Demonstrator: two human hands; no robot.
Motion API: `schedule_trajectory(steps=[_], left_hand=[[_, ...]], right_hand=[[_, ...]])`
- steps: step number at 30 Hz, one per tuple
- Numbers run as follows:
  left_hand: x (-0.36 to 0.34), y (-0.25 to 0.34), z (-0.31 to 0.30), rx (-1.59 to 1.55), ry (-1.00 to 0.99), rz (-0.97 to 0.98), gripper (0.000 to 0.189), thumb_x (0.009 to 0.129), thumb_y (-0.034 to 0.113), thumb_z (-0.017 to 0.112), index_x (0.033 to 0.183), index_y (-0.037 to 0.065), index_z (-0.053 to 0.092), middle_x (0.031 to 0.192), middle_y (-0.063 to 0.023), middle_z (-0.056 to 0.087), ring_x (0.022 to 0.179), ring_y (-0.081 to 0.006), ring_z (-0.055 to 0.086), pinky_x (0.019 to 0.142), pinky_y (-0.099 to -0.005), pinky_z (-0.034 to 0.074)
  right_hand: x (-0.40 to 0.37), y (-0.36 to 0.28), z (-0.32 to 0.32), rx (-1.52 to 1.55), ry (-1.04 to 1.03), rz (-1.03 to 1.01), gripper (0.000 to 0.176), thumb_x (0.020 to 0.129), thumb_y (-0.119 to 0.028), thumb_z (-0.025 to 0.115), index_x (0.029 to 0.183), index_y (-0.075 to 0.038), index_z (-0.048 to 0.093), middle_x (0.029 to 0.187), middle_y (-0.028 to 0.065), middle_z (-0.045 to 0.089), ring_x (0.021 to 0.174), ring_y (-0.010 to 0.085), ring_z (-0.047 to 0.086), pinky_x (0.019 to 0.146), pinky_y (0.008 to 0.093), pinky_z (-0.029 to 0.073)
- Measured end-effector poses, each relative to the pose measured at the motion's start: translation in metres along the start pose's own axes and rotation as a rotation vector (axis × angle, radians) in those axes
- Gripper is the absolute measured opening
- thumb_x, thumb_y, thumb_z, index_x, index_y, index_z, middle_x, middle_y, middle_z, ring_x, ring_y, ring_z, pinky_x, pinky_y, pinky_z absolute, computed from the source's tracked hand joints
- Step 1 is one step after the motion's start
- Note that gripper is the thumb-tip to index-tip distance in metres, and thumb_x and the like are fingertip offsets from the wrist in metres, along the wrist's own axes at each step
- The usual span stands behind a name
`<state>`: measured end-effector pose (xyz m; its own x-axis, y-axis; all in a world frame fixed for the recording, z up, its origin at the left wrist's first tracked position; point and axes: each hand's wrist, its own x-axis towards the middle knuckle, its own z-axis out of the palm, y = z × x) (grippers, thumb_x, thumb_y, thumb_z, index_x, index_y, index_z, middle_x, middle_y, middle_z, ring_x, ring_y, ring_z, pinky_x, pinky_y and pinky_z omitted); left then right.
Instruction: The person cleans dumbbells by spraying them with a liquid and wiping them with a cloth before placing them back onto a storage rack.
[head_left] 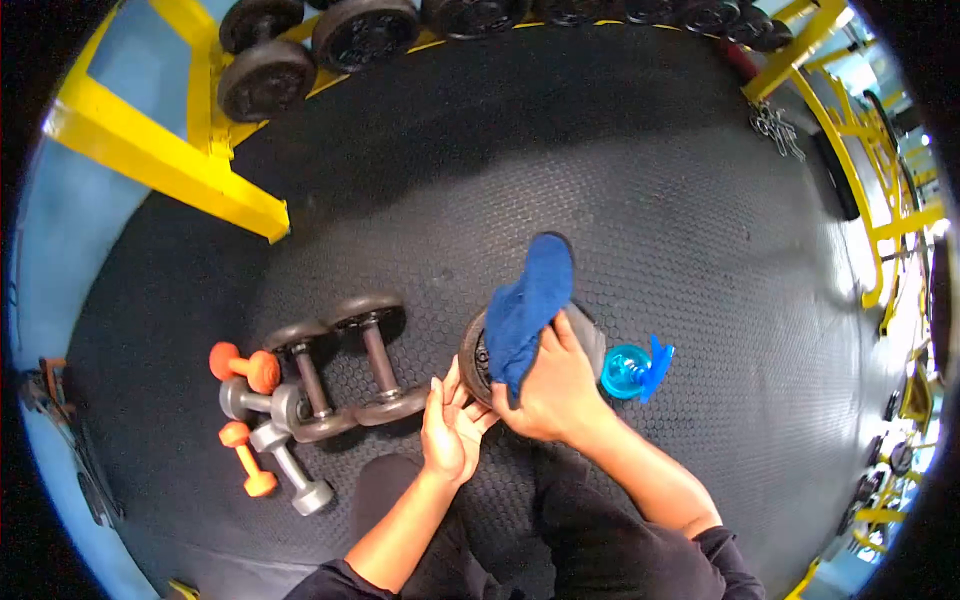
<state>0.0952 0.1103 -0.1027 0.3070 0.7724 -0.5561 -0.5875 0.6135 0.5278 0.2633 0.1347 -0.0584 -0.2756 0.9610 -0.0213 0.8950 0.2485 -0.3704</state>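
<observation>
My right hand (560,390) is closed around a bunched blue cloth (530,305), which lies over a round dark weight plate and sticks out past my fingers. The plate is the end of a dumbbell (472,365), mostly hidden by the cloth and hand. At its lower left rim is my left hand (455,435), palm turned up, fingers stretched and apart, fingertips right at the edge. Behind my right wrist shows part of a grey flat-sided object (592,340). Beside it, to the right, is a clear blue bottle (627,372) with a blue lid.
Two large brown dumbbells (378,360) lie left of my hands on black rubber flooring (650,200). Farther left are grey dumbbells (293,470) and orange dumbbells (247,460). A yellow rack (170,155) with several dark dumbbells stands ahead; metal chain (777,132) lies at right.
</observation>
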Motion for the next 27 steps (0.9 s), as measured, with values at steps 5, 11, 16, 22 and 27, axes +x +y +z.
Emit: schedule_trajectory(steps=[5,11,16,22,27], left_hand=[[0.009,-0.006,-0.013,-0.075,-0.08,0.045,0.063,0.106,0.041,0.025,0.152,-0.002,0.026,0.148,-0.0174,0.043,0.13,-0.029,0.049,0.111,-0.0415,0.036],[0.014,-0.003,-0.034,-0.091,-0.133,0.004,0.055,0.104,0.043,0.035,0.136,0.001,0.048,0.141,-0.0149,0.051,0.127,-0.0249,0.051,0.109,-0.041,0.036],[0.021,-0.004,-0.038,-0.105,0.12,0.222,0.049,0.103,0.036,0.04,0.134,-0.001,0.047,0.138,-0.0116,0.052,0.128,-0.0228,0.049,0.112,-0.039,0.032],[0.023,-0.013,-0.054,0.123,0.306,0.522,0.048,0.104,0.029,0.035,0.144,0.005,0.036,0.145,-0.0112,0.042,0.128,-0.0224,0.046,0.106,-0.0384,0.036],[0.013,-0.008,-0.045,0.434,0.183,0.567,0.054,0.104,0.034,0.032,0.15,0.006,0.031,0.151,-0.012,0.036,0.127,-0.0227,0.046,0.101,-0.0363,0.038]], right_hand=[[-0.019,-0.025,0.013,0.092,-0.081,-0.085,0.067,0.079,-0.033,0.058,0.136,0.002,0.05,0.144,0.0198,0.048,0.139,0.0365,0.038,0.119,0.0485,0.021],[-0.084,-0.011,-0.008,0.028,-0.22,-0.04,0.084,0.072,-0.034,0.063,0.147,-0.004,0.04,0.155,0.0128,0.035,0.146,0.0286,0.03,0.119,0.0459,0.02],[-0.041,-0.011,0.002,-0.145,-0.223,-0.399,0.075,0.07,-0.037,0.065,0.138,-0.008,0.053,0.154,0.0114,0.039,0.143,0.0262,0.035,0.117,0.0452,0.024],[0.055,-0.018,0.006,-0.157,-0.22,-0.364,0.043,0.07,-0.044,0.067,0.095,-0.01,0.072,0.101,0.0086,0.064,0.116,0.0271,0.053,0.112,0.0475,0.031],[0.04,0.033,-0.001,0.249,0.117,0.178,0.042,0.085,-0.031,0.062,0.118,-0.005,0.062,0.111,0.0185,0.064,0.107,0.0376,0.06,0.093,0.0445,0.047]])
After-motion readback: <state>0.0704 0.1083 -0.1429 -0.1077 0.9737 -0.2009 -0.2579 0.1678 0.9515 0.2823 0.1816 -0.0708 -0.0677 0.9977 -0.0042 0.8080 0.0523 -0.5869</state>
